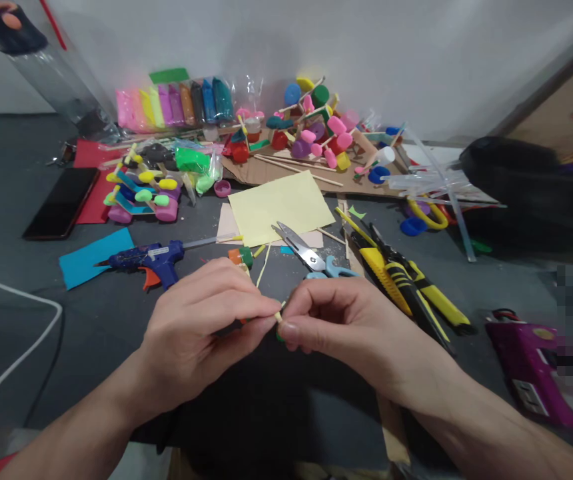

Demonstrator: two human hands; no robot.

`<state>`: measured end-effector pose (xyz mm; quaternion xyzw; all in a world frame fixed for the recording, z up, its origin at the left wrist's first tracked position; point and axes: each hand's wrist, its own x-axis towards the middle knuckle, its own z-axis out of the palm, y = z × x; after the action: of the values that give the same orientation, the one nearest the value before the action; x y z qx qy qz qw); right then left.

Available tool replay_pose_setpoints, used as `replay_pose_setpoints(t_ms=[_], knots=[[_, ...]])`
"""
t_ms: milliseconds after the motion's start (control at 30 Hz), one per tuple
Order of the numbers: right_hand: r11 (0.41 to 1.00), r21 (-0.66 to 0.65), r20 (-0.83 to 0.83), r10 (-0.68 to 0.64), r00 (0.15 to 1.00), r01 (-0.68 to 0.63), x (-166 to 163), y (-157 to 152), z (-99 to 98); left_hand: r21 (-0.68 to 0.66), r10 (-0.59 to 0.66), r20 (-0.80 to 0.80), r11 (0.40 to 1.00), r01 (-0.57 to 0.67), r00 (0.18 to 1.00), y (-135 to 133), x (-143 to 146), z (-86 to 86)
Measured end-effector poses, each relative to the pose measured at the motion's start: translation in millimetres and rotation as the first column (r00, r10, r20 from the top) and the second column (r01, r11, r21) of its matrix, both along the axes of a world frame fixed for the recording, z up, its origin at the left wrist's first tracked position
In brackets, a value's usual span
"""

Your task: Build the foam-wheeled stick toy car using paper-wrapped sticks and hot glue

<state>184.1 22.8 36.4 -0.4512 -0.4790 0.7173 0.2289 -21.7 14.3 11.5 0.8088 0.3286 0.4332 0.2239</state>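
Note:
My left hand [201, 327] and my right hand [346, 327] meet fingertip to fingertip above the dark table. Pinched between them is a small pale yellow strip [279, 317], mostly covered by the fingers. Just below it a bit of green shows beside my right thumb; what it belongs to is hidden. Beyond my left hand, orange and green bottle caps [240, 257] sit partly covered by the knuckles. Scissors [311, 257] with light blue handles lie partly spread behind my right hand, their blades over a yellow paper sheet [281, 207].
A blue glue gun [159, 260] lies left on blue paper [74, 267], near a phone [61, 200]. Yellow-black cutters [406, 287] are at right, with a purple device [531, 373] beyond. Craft pieces [316, 133] and clay packets [181, 105] line the back wall.

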Motion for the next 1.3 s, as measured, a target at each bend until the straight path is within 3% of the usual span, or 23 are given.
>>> replay_pose_setpoints(t_ms=[900,1100,1300], knots=[[1.0,-0.013,-0.022,-0.019,1.0,0.019,-1.1,-1.6,-5.3,0.021,-0.004,-0.036,1.0,0.005,0.999,-2.0,-0.9,-1.5],[0.999,0.005,-0.01,0.043,0.999,-0.043,1.9,-0.8,-1.7,-0.01,0.013,0.011,1.0,-0.013,1.0,-1.6,-0.5,0.2],[0.999,-0.029,-0.025,0.017,1.0,-0.018,0.5,1.5,-2.4,-0.072,-0.011,0.046,0.997,0.014,0.999,-1.1,0.9,2.5]])
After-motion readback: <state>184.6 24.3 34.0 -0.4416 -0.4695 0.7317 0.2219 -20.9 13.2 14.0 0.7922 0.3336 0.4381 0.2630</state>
